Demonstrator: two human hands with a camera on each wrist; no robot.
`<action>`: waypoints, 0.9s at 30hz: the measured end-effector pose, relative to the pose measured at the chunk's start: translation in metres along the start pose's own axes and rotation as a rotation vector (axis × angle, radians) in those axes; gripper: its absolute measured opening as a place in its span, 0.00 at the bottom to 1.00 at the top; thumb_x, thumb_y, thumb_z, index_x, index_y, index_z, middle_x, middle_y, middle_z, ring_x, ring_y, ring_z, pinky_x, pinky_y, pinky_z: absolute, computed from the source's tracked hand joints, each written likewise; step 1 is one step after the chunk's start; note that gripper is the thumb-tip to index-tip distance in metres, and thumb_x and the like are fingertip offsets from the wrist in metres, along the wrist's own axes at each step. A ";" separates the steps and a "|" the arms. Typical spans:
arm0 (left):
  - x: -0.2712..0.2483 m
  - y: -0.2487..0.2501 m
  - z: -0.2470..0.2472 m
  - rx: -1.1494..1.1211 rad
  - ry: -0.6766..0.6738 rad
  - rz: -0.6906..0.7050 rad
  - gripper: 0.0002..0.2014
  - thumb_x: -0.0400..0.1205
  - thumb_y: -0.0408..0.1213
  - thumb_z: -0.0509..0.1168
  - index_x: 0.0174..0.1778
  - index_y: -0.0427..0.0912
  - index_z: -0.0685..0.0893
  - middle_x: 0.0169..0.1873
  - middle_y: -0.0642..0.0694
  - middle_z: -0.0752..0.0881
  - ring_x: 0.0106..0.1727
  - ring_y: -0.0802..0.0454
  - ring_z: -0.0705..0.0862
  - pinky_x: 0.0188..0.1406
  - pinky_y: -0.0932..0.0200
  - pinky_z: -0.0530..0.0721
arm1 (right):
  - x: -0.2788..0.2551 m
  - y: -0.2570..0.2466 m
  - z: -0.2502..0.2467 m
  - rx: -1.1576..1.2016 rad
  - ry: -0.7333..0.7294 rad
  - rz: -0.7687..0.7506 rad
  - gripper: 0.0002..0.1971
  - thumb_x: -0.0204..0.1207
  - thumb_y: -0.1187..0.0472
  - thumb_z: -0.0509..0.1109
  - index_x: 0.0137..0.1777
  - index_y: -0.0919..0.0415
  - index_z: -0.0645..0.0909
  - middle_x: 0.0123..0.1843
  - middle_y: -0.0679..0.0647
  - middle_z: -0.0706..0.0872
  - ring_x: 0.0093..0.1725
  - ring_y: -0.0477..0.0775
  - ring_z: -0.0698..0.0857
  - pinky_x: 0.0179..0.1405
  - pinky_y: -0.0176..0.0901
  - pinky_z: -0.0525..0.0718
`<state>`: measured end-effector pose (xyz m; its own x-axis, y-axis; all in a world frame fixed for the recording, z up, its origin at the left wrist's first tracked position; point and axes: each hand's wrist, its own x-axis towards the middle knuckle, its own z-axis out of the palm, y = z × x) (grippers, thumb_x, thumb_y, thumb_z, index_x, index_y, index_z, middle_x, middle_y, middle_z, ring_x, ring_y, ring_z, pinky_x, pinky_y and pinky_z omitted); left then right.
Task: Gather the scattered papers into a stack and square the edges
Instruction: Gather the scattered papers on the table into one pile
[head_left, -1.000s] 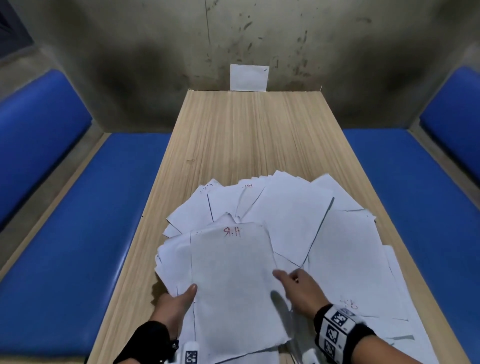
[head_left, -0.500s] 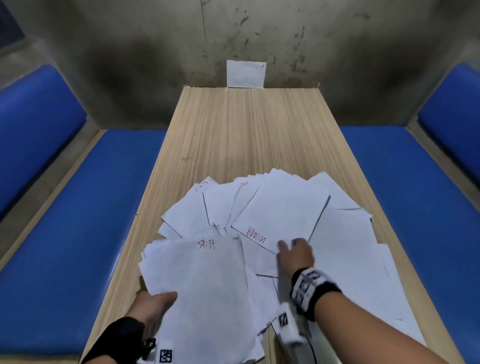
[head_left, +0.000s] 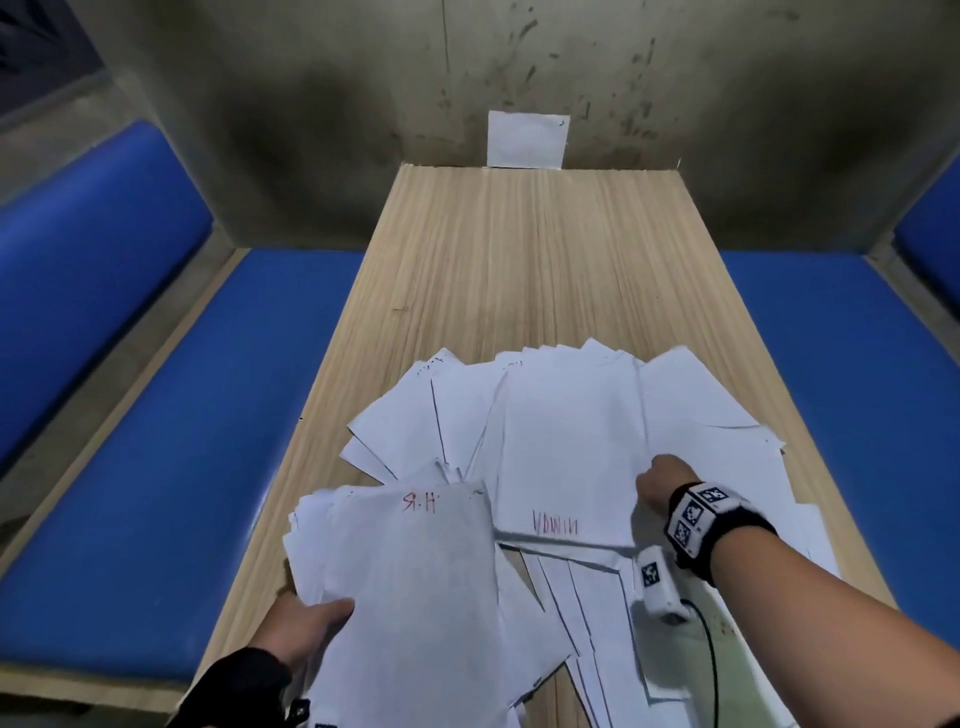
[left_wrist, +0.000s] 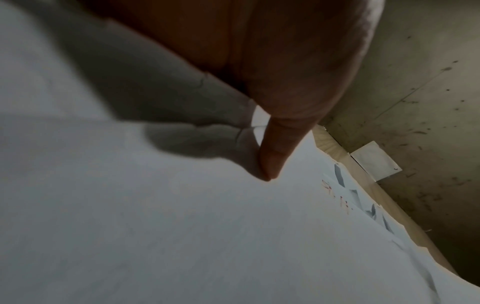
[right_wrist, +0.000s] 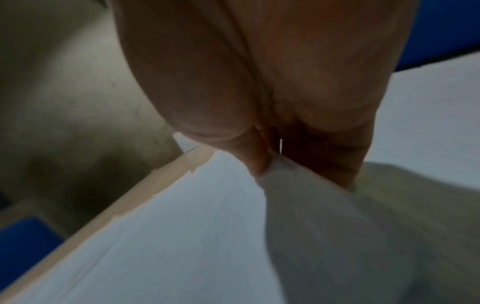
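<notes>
A narrow light wooden table runs from 6 o'clock toward a stained, scuffed grey concrete wall at 12 o'clock. Blue padded benches flank the table at 9 o'clock and 3 o'clock, each with a blue backrest and pale wooden trim. A small white sheet is fixed to the wall just above the table's far edge, and the lighting is dim.

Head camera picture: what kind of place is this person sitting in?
Probably a booth, like a diner or canteen: a narrow wooden table runs between two blue padded benches, ending at a stained concrete wall. Loose papers cover the near end.
</notes>
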<state>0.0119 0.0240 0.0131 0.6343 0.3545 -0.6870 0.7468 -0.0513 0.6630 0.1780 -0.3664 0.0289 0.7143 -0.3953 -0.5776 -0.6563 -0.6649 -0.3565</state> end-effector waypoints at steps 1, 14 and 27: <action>-0.001 -0.001 0.000 0.003 0.008 0.005 0.08 0.78 0.23 0.69 0.51 0.31 0.85 0.46 0.33 0.91 0.46 0.39 0.89 0.39 0.57 0.83 | -0.003 0.000 0.004 -0.030 -0.007 -0.013 0.20 0.85 0.65 0.56 0.73 0.73 0.74 0.70 0.68 0.80 0.70 0.64 0.80 0.63 0.45 0.77; -0.014 0.002 0.010 -0.032 0.061 0.066 0.06 0.76 0.23 0.68 0.40 0.39 0.85 0.38 0.39 0.90 0.42 0.41 0.89 0.42 0.56 0.82 | -0.028 -0.030 0.074 0.193 0.016 -0.007 0.21 0.72 0.59 0.69 0.64 0.67 0.81 0.59 0.62 0.86 0.59 0.64 0.86 0.52 0.43 0.81; -0.032 0.015 0.013 -0.020 0.027 0.047 0.05 0.79 0.20 0.65 0.41 0.32 0.83 0.37 0.40 0.86 0.38 0.44 0.83 0.43 0.57 0.78 | -0.027 0.080 -0.042 0.111 0.112 -0.042 0.17 0.82 0.54 0.62 0.61 0.68 0.82 0.61 0.66 0.86 0.60 0.67 0.83 0.55 0.46 0.78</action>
<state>0.0052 -0.0004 0.0410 0.6629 0.3768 -0.6470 0.7121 -0.0504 0.7003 0.1161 -0.4354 0.0469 0.7599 -0.4409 -0.4777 -0.6440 -0.6106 -0.4609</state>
